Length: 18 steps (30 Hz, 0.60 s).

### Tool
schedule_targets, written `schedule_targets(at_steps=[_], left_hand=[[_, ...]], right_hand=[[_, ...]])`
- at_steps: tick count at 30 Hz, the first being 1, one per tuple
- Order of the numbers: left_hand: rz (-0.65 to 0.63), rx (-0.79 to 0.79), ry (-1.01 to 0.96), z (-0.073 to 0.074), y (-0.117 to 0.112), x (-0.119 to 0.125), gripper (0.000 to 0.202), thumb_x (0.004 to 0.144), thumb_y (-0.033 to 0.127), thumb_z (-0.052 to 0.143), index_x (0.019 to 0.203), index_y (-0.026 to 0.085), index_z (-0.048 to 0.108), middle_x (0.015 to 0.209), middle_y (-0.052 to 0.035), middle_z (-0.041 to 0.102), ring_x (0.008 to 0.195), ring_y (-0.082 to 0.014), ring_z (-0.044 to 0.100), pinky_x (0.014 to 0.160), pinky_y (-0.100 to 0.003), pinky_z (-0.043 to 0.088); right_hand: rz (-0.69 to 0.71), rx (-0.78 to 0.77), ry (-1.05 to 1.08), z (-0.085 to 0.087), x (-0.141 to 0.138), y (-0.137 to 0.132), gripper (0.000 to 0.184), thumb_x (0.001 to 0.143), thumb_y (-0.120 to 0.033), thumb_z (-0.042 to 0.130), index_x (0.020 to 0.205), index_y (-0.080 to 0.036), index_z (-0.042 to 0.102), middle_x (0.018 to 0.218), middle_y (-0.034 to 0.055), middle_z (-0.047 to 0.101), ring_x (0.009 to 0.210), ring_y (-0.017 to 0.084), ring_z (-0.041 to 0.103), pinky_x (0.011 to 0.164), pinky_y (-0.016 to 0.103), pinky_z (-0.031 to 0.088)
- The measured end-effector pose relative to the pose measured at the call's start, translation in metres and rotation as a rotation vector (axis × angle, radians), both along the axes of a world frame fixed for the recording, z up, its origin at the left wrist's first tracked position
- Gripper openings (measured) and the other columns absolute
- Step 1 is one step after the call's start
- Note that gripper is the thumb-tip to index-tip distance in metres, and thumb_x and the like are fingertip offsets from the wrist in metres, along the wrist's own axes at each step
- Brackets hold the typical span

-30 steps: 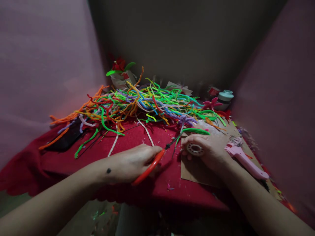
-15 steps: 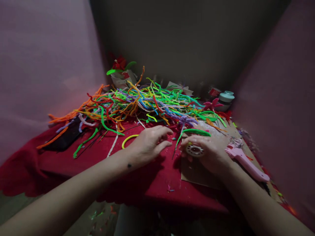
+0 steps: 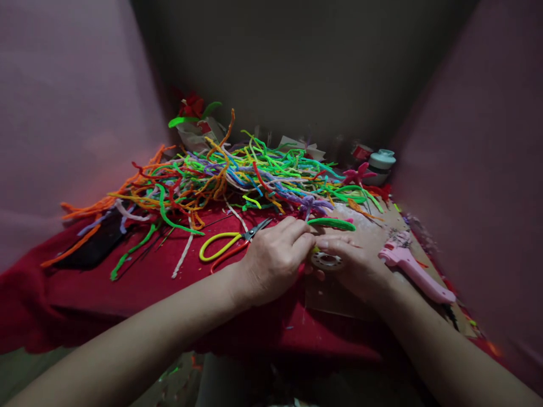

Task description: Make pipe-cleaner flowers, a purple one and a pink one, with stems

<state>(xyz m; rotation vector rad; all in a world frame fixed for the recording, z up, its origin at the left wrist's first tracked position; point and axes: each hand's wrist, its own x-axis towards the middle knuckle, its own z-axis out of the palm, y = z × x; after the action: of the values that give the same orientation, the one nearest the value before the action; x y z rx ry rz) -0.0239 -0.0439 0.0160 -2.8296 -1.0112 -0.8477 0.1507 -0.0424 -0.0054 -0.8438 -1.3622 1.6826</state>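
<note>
My left hand (image 3: 275, 260) and my right hand (image 3: 354, 263) meet over a small white spool (image 3: 326, 260) at the table's middle. The right hand's fingers curl round the spool and hold it. The left hand's fingers are pinched together at the spool's left edge, on something too small to make out. A green pipe-cleaner leaf (image 3: 331, 224) with a purple flower (image 3: 311, 205) sticks up just behind both hands. Scissors with yellow and orange handles (image 3: 231, 243) lie on the red cloth (image 3: 127, 294), left of my left hand.
A big heap of coloured pipe cleaners (image 3: 220, 178) covers the back of the table. A pink glue gun (image 3: 413, 270) lies at the right on brown cardboard (image 3: 335, 297). A white jar (image 3: 380, 164) and a pink flower (image 3: 358, 174) stand at the back right.
My left hand put the scissors down on the cloth and moved right to the spool. The right hand stayed on the spool.
</note>
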Motion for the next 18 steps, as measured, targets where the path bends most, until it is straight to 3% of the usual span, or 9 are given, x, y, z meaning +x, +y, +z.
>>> schedule_targets(at_steps=[3,5,6,8,10,12,14,18], left_hand=[[0.043,-0.074,-0.010,0.005,-0.003,0.003,0.030,0.092,0.019,0.032,0.082,0.013,0.060,0.088,-0.0115,0.060,0.082,-0.0197,0.051,0.073,-0.031,0.041],[0.111,-0.298,-0.131,0.011,-0.003,0.004,0.023,0.088,0.020,0.039,0.075,0.014,0.057,0.078,-0.0079,0.057,0.074,-0.0175,0.050,0.068,-0.030,0.041],[0.142,-0.482,-0.225,0.014,-0.003,0.004,0.020,0.085,0.021,0.043,0.069,0.015,0.054,0.070,-0.0047,0.053,0.067,-0.0151,0.048,0.062,-0.028,0.041],[0.112,-1.013,-0.434,0.018,0.000,0.004,0.020,0.081,0.024,0.049,0.062,0.016,0.048,0.055,0.0015,0.043,0.049,-0.0099,0.038,0.046,-0.023,0.034],[-0.007,-1.520,-0.645,0.019,0.004,0.002,0.018,0.076,0.022,0.052,0.060,0.015,0.046,0.051,0.0040,0.038,0.041,-0.0063,0.029,0.037,-0.019,0.026],[-0.149,-1.861,-0.822,0.016,0.007,0.001,0.014,0.072,0.018,0.053,0.060,0.013,0.047,0.052,0.0037,0.039,0.039,-0.0043,0.026,0.033,-0.016,0.023],[-0.243,-2.007,-0.964,0.011,0.007,0.002,0.012,0.072,0.015,0.054,0.061,0.012,0.049,0.055,0.0031,0.040,0.039,-0.0035,0.027,0.032,-0.015,0.026],[-0.338,-2.031,-1.153,-0.001,0.001,0.008,0.009,0.075,0.013,0.055,0.067,0.011,0.053,0.057,0.0031,0.041,0.039,-0.0033,0.030,0.033,-0.014,0.031]], right_hand=[[-0.051,0.014,-0.027,0.000,0.000,-0.002,0.017,0.079,-0.027,0.056,0.067,-0.018,0.065,0.065,-0.0009,0.059,0.057,0.012,0.050,0.054,0.024,0.040],[-0.098,0.101,-0.090,0.001,0.001,-0.004,0.011,0.079,-0.029,0.061,0.079,-0.020,0.067,0.076,0.0008,0.063,0.069,0.014,0.057,0.064,0.026,0.045],[-0.131,0.174,-0.125,0.002,0.000,-0.005,0.012,0.079,-0.030,0.062,0.086,-0.021,0.067,0.083,0.0019,0.064,0.078,0.016,0.059,0.071,0.028,0.047],[-0.188,0.379,-0.208,0.006,0.000,-0.009,0.019,0.081,-0.028,0.062,0.098,-0.022,0.063,0.096,0.0039,0.064,0.092,0.019,0.059,0.082,0.032,0.046],[-0.245,0.611,-0.308,0.009,-0.001,-0.013,0.023,0.081,-0.025,0.061,0.104,-0.023,0.060,0.100,0.0053,0.062,0.098,0.020,0.057,0.088,0.035,0.044],[-0.281,0.798,-0.361,0.011,-0.001,-0.017,0.024,0.081,-0.021,0.061,0.104,-0.022,0.059,0.101,0.0064,0.059,0.100,0.022,0.056,0.090,0.038,0.044],[-0.300,0.889,-0.355,0.010,-0.002,-0.019,0.023,0.080,-0.020,0.061,0.103,-0.023,0.058,0.102,0.0074,0.058,0.103,0.023,0.054,0.091,0.041,0.044],[-0.324,0.893,-0.295,0.005,-0.003,-0.020,0.025,0.081,-0.019,0.062,0.105,-0.025,0.058,0.108,0.0079,0.055,0.108,0.024,0.053,0.092,0.043,0.045]])
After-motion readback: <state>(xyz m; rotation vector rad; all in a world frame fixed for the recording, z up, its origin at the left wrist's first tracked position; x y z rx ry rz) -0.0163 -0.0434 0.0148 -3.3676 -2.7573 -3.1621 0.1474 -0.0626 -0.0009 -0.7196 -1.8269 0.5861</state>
